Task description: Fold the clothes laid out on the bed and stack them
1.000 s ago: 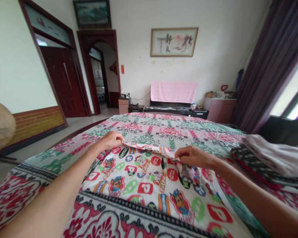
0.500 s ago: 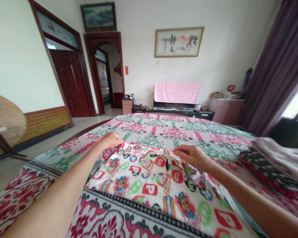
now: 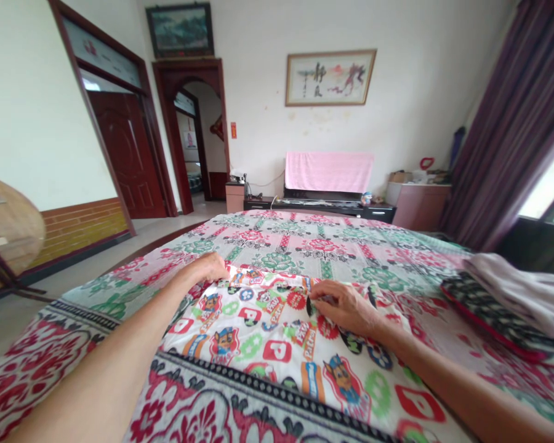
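Observation:
A white cloth [image 3: 277, 332] printed with cartoon dogs, badges and lettering lies spread on the flowered bed cover [image 3: 189, 394]. I cannot tell whether it is a garment or a sheet. At its far left corner my left hand [image 3: 210, 266] is closed, the fingers pinching the edge. My right hand [image 3: 346, 307] rests palm down on the cloth's right part, fingers bent a little and apart, their tips touching the fabric near the far edge. Some of the cloth's right side is hidden beneath this hand and forearm.
Folded clothes [image 3: 512, 301] are stacked on the bed at the right. Beyond the bed stands a low black cabinet [image 3: 378, 213] with a pink cloth [image 3: 327, 171] draped over something on it. A round wooden board [image 3: 13, 227] is at the left, a purple curtain [image 3: 489, 135] at the right.
My right hand has let go of the far edge, moved toward me and flattened onto the cloth. The cloth's right side lies flatter. My left hand stays at its corner.

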The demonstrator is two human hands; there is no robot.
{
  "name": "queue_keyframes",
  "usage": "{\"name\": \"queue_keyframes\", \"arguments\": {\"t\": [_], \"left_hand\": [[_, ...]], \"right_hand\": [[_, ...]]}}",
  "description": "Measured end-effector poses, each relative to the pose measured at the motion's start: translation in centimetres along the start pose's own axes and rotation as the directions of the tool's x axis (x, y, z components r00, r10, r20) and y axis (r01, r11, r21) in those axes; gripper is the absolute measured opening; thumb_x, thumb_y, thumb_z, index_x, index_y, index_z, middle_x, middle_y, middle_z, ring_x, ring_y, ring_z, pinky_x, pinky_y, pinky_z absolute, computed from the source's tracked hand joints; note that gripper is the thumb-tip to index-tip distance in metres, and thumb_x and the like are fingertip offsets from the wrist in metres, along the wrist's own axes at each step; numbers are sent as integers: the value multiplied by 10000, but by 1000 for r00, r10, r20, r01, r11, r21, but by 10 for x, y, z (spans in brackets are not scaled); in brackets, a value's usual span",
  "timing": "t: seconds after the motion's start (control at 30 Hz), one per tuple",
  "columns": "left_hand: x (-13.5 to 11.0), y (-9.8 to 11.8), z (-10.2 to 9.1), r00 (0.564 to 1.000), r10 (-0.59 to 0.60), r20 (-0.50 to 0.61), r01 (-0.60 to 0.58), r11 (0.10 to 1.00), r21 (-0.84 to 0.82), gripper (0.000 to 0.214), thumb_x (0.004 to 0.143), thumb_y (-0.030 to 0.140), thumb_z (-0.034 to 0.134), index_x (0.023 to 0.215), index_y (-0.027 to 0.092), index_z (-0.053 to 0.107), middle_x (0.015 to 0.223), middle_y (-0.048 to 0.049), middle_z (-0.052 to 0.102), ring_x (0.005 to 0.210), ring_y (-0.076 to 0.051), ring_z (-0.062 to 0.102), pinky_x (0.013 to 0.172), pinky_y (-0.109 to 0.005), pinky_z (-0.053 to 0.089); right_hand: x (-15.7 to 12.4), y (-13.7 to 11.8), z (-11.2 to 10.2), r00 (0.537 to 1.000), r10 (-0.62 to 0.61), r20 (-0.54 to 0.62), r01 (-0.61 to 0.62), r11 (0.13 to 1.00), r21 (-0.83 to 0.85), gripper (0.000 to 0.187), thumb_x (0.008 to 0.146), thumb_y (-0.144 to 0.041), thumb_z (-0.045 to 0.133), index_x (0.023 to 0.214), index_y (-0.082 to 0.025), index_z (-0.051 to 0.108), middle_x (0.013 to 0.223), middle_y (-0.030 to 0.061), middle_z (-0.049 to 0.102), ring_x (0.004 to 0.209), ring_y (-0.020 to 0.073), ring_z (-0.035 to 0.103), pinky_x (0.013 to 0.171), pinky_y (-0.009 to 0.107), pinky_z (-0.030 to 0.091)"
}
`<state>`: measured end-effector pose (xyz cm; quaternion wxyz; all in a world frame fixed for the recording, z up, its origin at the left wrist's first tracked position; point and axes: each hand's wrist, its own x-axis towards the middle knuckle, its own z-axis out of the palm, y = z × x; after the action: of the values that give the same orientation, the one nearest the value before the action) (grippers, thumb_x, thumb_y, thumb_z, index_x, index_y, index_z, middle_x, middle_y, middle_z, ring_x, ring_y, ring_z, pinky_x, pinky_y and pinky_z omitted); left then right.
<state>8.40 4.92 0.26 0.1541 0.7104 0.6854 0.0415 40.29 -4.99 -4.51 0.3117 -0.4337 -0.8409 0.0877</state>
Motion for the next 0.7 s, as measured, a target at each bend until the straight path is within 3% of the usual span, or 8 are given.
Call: {"name": "queue_keyframes", "arguments": {"t": [0.2,0.43,0.7], "left_hand": [[10,-7,-3,993,32,-118,-23,997,79,209,606,323,518,458,175,522,365,-2,428,445,-141,460,474,-243,342],[26,-13,11,987,7,-158,18,988,155,150,570,292,545,451,199,542,377,-21,454,527,-191,557,512,-255,381],[25,-13,12,963,89,-255,-56,989,135,173,610,300,554,495,177,590,479,-51,544,584,-211,588,510,-257,366]], "right_hand": [[-1,0,1,1000,-11,-26,11,1000,-10,215,715,-108,493,812,-203,660,907,44,696,847,172,628,839,319,471],[0,-2,-1,1000,12,-6,-12,1000,7,321,602,-35,434,761,-200,658,884,33,697,847,169,629,829,308,476],[-1,-2,1,999,32,-22,-31,999,19,309,626,-56,435,775,-204,662,884,33,697,837,169,632,824,303,484]]}}
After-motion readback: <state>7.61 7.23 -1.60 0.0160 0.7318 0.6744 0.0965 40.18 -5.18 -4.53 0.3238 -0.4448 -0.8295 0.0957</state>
